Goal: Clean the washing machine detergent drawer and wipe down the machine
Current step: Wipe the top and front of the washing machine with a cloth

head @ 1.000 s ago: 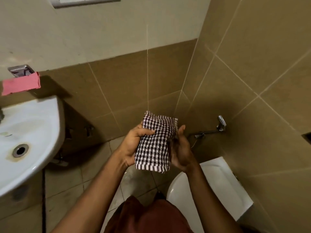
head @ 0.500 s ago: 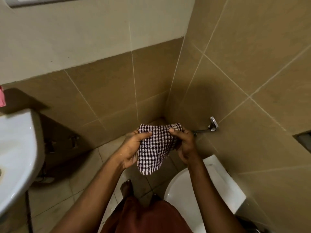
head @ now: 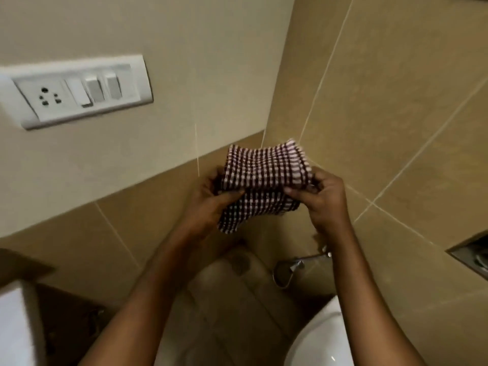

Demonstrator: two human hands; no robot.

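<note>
Before tiled bathroom corner, above white ceramic toilet bowl [head: 314, 339], we hold maroon-and-white checked woven cloth [head: 264, 178] up between both hands. Left hand [head: 211, 204] pinches left edge, thumb on top; right hand [head: 326, 204] pinches right edge. Since second ago: cloth no longer hangs long, now gathered crosswise into soft ridged folds; our view lifted, white plastic switch plate [head: 79, 91] now showing. We judge cloth prep only. Washing machine, detergent drawer out of view; wiping not begun.

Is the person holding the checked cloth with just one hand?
No, the left hand grips one side of the checked cloth and the right hand grips the other.
</note>
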